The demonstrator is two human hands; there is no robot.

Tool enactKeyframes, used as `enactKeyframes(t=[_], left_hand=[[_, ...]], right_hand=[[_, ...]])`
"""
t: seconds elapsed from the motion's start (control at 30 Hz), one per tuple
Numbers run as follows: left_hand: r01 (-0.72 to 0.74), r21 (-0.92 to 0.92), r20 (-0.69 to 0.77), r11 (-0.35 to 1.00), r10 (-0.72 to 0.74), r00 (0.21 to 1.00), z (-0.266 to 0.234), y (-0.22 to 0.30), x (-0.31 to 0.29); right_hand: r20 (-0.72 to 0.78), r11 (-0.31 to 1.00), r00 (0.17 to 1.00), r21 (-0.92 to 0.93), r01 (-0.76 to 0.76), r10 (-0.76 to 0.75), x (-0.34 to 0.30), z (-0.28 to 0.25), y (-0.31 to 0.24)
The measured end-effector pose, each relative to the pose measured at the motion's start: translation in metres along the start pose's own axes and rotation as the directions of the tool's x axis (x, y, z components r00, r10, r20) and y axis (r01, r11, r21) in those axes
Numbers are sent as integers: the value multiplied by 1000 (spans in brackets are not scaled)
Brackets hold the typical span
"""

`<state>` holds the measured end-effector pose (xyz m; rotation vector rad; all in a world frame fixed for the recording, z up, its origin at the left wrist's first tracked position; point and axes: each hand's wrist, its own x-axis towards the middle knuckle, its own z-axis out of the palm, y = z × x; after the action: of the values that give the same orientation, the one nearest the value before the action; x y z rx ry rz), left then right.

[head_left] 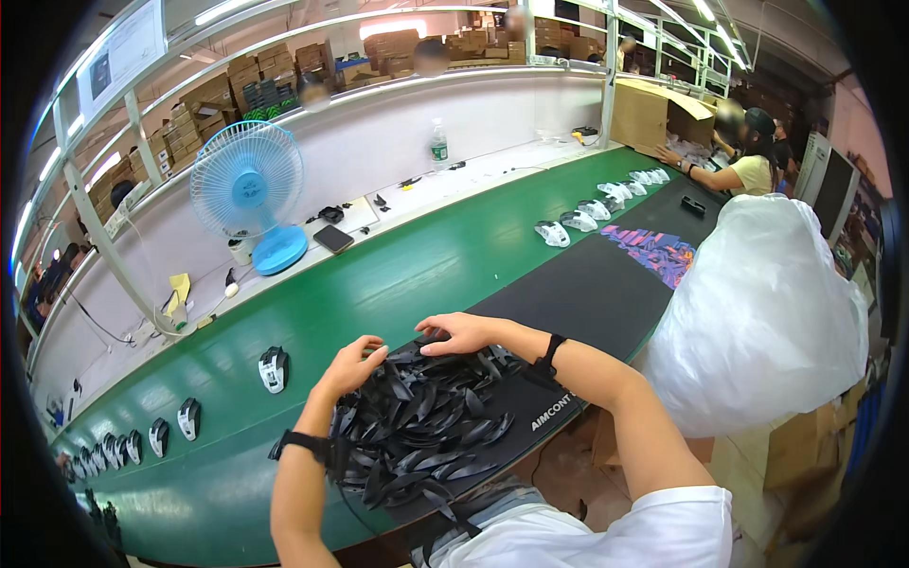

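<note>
A heap of black curved plastic pieces (417, 407) lies on a dark mat at the near edge of the bench. My left hand (356, 365) rests at the heap's far left side, fingers bent and apart, with nothing visible in them. Over the far edge of the heap, my right hand (460, 333) is curved with thumb and fingers apart. Something dark shows in that gap; it looks like part of the heap. Each wrist wears a black band. Nearest to my left hand on the green surface is a black-and-white computer mouse shell (274, 369).
More mouse shells (188, 418) line the green bench (398, 275) at left; white ones (552, 233) stand far right. A blue fan (248, 185) and a phone (333, 239) are at the back. A large white plastic bag (757, 312) bulges at right. Another person (729, 175) reaches into a carton.
</note>
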<state>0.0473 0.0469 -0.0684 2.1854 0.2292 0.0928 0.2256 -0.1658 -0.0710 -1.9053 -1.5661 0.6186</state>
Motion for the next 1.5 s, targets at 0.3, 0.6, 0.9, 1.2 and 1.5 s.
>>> enactKeyframes(t=[0.3, 0.6, 0.9, 1.2, 1.5], left_hand=[[-371, 125, -255, 920, 391, 884, -82, 152, -180], [-688, -194, -271, 699, 636, 722, -83, 38, -178], [-783, -392, -208, 483, 783, 586, -31, 59, -95], [-813, -428, -220, 394, 827, 517, -23, 75, -81], [-825, -355, -258, 440, 802, 539, -56, 62, -127]], right_hand=[[-396, 851, 835, 504, -150, 382, -91, -32, 44], [-456, 405, 712, 877, 258, 534, -128, -37, 107], [-563, 545, 632, 799, 254, 532, -123, -21, 101], [-596, 576, 621, 772, 269, 510, -135, -27, 101], [-607, 516, 608, 783, 347, 512, -119, -13, 97]])
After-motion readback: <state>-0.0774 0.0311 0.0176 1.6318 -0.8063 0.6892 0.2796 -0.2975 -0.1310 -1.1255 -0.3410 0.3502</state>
